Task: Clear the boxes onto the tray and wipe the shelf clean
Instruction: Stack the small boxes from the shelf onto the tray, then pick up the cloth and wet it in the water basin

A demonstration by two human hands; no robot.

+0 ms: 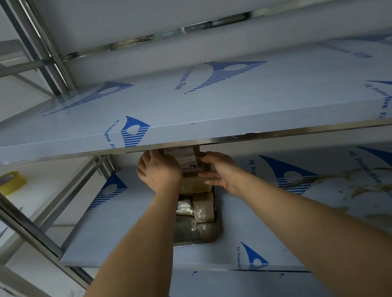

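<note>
Risk of a slip: left hand (159, 171) and right hand (219, 171) clamp the labelled box (186, 160) only with flat fingers above the steel tray (195, 230), close under the upper shelf (187, 132), so a knock could drop it.

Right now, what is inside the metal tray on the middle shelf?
The metal tray holds wrapped packets; both hands, left hand and right hand, cover its far end, holding a labelled box.

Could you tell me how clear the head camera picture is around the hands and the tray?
Head view: wide-angle bending curves the upper shelf edge; that shelf hides the top of the box held between left hand and right hand; the metal tray sits in shadow with dull reflections; brownish stains stay readable, lighting soft and even.
</note>
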